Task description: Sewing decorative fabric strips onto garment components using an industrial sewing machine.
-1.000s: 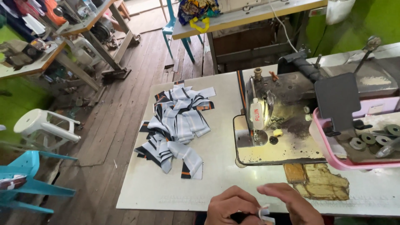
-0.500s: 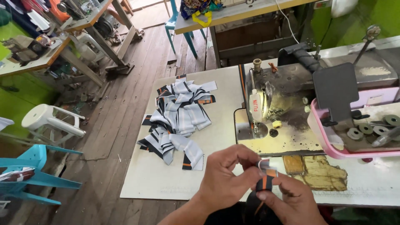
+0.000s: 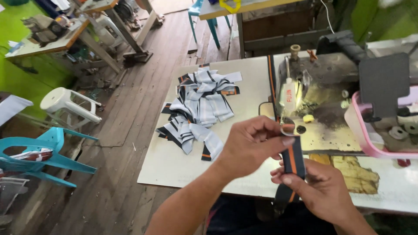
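My left hand [image 3: 250, 146] pinches the top end of a dark strap with an orange stripe [image 3: 293, 160], just in front of the sewing machine [image 3: 313, 87]. My right hand [image 3: 320, 191] grips the same strap lower down, thumb pressed on it. A pile of striped grey, black and orange fabric pieces [image 3: 200, 109] lies on the white table [image 3: 174, 165] to the left of my hands.
A pink tray [image 3: 365, 139] with bobbins sits at the right of the machine. A worn patch [image 3: 352, 172] marks the table's front. On the plank floor to the left stand a white stool [image 3: 65, 104] and a turquoise chair [image 3: 43, 152]. Other work tables stand behind.
Both hands have risen from the table's near edge and come forward toward the machine. The striped strap has been drawn up between them.
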